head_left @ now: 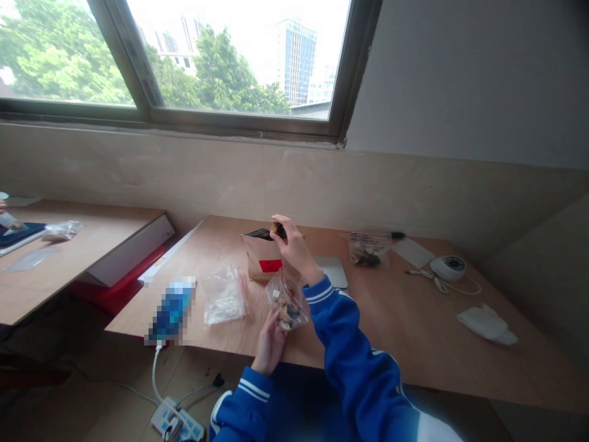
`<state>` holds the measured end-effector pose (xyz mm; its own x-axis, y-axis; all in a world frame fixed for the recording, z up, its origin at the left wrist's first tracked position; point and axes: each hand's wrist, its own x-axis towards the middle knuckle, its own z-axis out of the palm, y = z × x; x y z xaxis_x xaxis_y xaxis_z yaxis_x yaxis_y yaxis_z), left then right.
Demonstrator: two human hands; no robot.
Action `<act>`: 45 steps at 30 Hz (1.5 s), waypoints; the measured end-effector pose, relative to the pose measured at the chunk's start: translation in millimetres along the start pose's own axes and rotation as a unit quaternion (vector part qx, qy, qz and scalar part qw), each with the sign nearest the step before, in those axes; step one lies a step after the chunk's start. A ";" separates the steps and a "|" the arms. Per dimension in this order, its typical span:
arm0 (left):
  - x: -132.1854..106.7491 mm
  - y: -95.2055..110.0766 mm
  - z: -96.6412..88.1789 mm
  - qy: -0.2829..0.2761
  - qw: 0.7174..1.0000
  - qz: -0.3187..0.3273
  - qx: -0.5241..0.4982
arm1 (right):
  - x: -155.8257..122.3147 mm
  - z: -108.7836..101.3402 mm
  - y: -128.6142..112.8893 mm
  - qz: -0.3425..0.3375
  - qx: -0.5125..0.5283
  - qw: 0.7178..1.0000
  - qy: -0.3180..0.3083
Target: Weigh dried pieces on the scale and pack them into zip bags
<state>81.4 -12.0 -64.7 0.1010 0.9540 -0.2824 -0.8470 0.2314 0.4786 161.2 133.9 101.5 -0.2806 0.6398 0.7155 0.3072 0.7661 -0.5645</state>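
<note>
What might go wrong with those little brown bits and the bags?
The brown piece pinched in the right hand, by the paper bag's top, might slip and drop. The clear bag held by the left hand is near the table's front edge, so it could slide off. The white cable hanging below the table might get snagged.

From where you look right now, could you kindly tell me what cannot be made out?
All in the head view:
Depths of the paper bag: hidden by its own front.
Brown piece: partly covered by the right hand.
Any writing on the red label: too small.
Blue thing by the white cable: pixelated.
Another person's hand: cut by the left edge.
</note>
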 end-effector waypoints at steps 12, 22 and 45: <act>0.7 -0.8 -2.4 0.003 1.000 -0.004 0.001 | -10.1 3.5 -3.2 -0.014 -0.138 0.980 -0.143; -2.8 1.5 3.3 0.005 1.000 -0.002 -0.002 | -73.0 -23.8 -21.5 0.132 0.047 0.989 0.040; -5.8 1.8 -3.3 0.060 0.997 0.020 -0.055 | -147.0 -7.2 33.4 0.195 -0.081 0.957 -0.197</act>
<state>77.6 -17.8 -64.9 0.0085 0.9310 -0.3649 -0.9015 0.1650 0.4001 219.3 65.0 -19.6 -0.4272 0.8730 0.2351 0.5862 0.4655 -0.6631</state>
